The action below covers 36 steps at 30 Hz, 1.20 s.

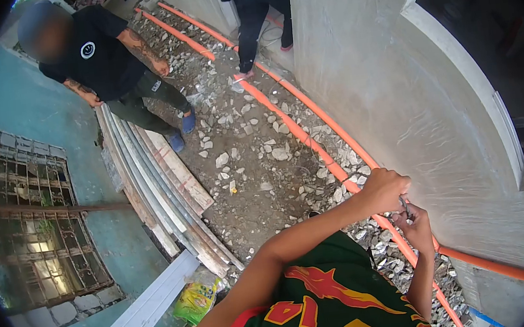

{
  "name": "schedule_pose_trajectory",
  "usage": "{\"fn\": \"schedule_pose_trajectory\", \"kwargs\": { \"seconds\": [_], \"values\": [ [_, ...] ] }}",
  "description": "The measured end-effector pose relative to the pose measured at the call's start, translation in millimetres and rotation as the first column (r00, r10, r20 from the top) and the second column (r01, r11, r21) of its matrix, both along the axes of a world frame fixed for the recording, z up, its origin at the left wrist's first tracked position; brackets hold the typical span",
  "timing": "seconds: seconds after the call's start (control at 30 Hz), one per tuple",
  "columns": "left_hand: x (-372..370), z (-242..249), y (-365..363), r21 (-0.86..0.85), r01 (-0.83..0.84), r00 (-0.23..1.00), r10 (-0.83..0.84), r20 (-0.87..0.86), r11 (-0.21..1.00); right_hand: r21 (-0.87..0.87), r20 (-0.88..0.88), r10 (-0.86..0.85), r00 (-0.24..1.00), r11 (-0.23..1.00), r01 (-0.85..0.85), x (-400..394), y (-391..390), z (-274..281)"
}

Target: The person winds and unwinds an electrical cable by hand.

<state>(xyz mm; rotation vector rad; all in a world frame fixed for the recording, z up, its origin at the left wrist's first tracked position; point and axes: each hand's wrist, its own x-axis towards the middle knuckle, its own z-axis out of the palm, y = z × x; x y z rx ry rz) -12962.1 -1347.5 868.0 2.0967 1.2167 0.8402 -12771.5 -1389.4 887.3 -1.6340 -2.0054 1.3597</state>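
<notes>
My left hand (386,189) is closed, its fingers curled together above and beside my right hand (415,227). A small dark, thin piece (405,204) shows between the two hands; its kind is too small to tell. The fingers of my right hand are pinched around its lower end. Whether the left fingers also hold it is partly hidden. Below and behind the hands runs an orange pipe (332,165) along the rubble ground, with a second orange pipe (313,107) beside it, close to the wall.
A grey plastered wall (368,76) rises on the right. Loose stones (280,154) cover the ground. Long boards and pipes (162,187) lie by the blue wall (94,181), where a person (104,59) stands. Another person (255,11) is at the doorway. A yellow-green bag (196,300) lies nearby.
</notes>
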Motion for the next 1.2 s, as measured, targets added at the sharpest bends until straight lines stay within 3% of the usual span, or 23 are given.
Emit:
{"fn": "schedule_pose_trajectory", "kwargs": {
  "seconds": [0.1, 0.17, 0.27, 0.37, 0.43, 0.5, 0.57, 0.6, 0.7, 0.77, 0.87, 0.97, 1.0, 1.1, 1.13, 1.17, 1.2],
  "values": [
    [-55, -36, 20, -0.219, 0.230, 0.905, -0.126, 0.407, 0.948, 0.088, -0.269, -0.203, 0.941, 0.968, 0.234, -1, 22, -3],
    [-82, -85, 28, -0.310, 0.291, 0.927, -0.186, 0.327, 0.905, 0.282, -0.282, -0.160, 0.946, 0.929, 0.241, -8, 36, 27],
    [-123, -161, 34, -0.359, 0.301, 0.936, -0.203, 0.286, 0.883, 0.391, -0.319, -0.200, 0.927, 0.863, 0.320, -2, 51, 56],
    [-181, -261, 51, -0.300, 0.227, 0.971, -0.193, 0.138, 0.927, 0.531, -0.352, -0.267, 0.897, 0.732, 0.426, 27, 40, 76],
    [-239, -291, 74, -0.445, 0.154, 0.981, -0.190, -0.037, 0.882, 0.504, -0.486, -0.357, 0.798, 0.631, 0.589, 42, 13, 93],
    [-304, -328, 99, -0.404, 0.081, 0.996, -0.083, 0.012, 0.911, 0.550, -0.476, -0.380, 0.793, 0.575, 0.606, 70, -4, 112],
    [-368, -322, 132, -0.383, -0.085, 0.996, 0.073, -0.046, 0.920, 0.539, -0.596, -0.465, 0.655, 0.372, 0.755, 78, -4, 117],
    [-398, -316, 155, -0.321, -0.160, 0.987, 0.151, -0.053, 0.933, 0.550, -0.543, -0.578, 0.609, 0.303, 0.778, 73, -1, 121],
    [-468, -266, 237, -0.245, -0.358, 0.928, 0.372, 0.011, 0.901, 0.546, -0.400, -0.591, 0.700, 0.459, 0.701, 66, 3, 122],
    [-498, -221, 294, -0.136, -0.483, 0.859, 0.498, 0.117, 0.865, 0.545, -0.396, -0.642, 0.657, 0.412, 0.731, 57, 3, 117],
    [-531, -149, 363, 0.019, -0.546, 0.798, 0.513, 0.318, 0.838, 0.537, -0.499, -0.665, 0.556, 0.267, 0.800, 48, -3, 104],
    [-554, -134, 412, 0.050, -0.473, 0.837, 0.431, 0.338, 0.880, 0.480, -0.570, -0.674, 0.469, 0.190, 0.856, 31, 4, 91],
    [-558, -135, 418, -0.009, -0.445, 0.850, 0.426, 0.311, 0.895, 0.452, -0.595, -0.710, 0.378, 0.093, 0.887, 20, 13, 78],
    [-556, -129, 433, -0.138, -0.345, 0.891, 0.370, 0.262, 0.928, 0.338, -0.141, -0.895, 0.424, 0.359, 0.870, -28, 52, 52],
    [-551, -116, 430, -0.168, -0.308, 0.903, 0.343, 0.257, 0.936, 0.451, 0.392, -0.750, 0.533, 0.661, 0.599, 1, 61, 19],
    [-544, -104, 429, -0.145, -0.242, 0.942, 0.268, 0.203, 0.959, 0.322, 0.826, -0.411, 0.387, 0.906, 0.274, 23, 75, -20],
    [-536, -86, 426, -0.126, -0.177, 0.969, 0.195, 0.150, 0.976, 0.519, 0.764, -0.516, 0.387, 0.848, 0.107, 3, 99, -57]
  ]
}}
